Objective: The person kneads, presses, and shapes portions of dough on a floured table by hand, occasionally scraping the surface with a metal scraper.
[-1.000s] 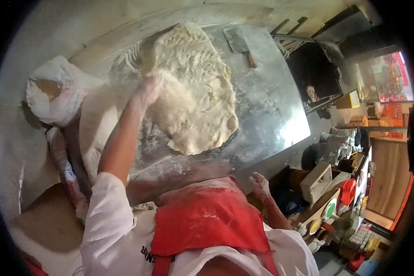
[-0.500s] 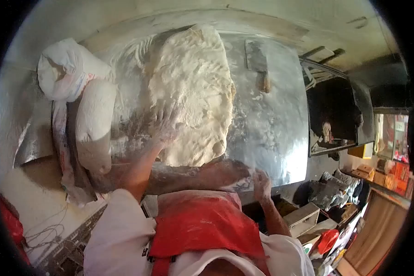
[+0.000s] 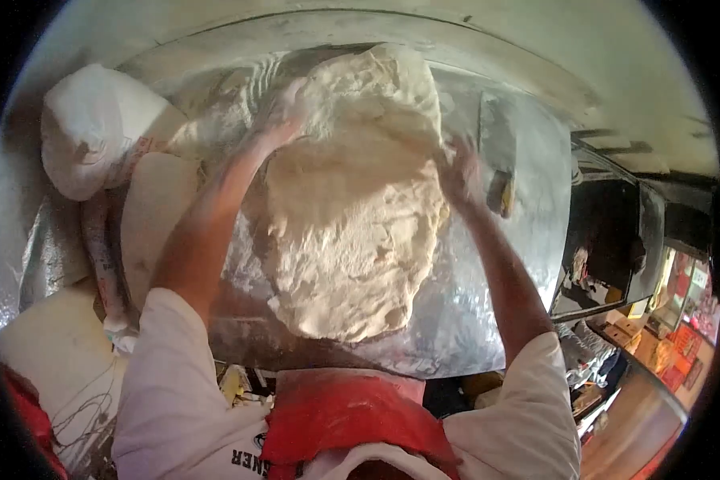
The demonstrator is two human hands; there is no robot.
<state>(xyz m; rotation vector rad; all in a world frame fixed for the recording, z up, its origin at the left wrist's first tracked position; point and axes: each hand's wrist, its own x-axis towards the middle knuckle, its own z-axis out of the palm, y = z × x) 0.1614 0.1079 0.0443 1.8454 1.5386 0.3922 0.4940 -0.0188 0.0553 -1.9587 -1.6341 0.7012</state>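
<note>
A large floury slab of dough (image 3: 352,232) lies on the metal table (image 3: 488,272). At its upper left edge is my left hand (image 3: 286,116), slightly blurred, with its fingers pointing away from me. My right hand (image 3: 462,172) is at the upper right edge of the dough, smeared by motion. Whether either hand grips the dough edge is hard to make out. A shadow falls across the dough between my forearms. The scraper (image 3: 498,144) with a wooden handle lies right of my right hand.
On the left are a white sack (image 3: 96,132) and a pale, rounded bundle (image 3: 156,216). A wall runs behind the table. To the right stands a dark open box-like unit (image 3: 604,240), with cloths (image 3: 588,352) and other items below it.
My left hand has moved from the dough's lower left edge to its upper left. My right hand has come up from the table's front edge to the dough's upper right.
</note>
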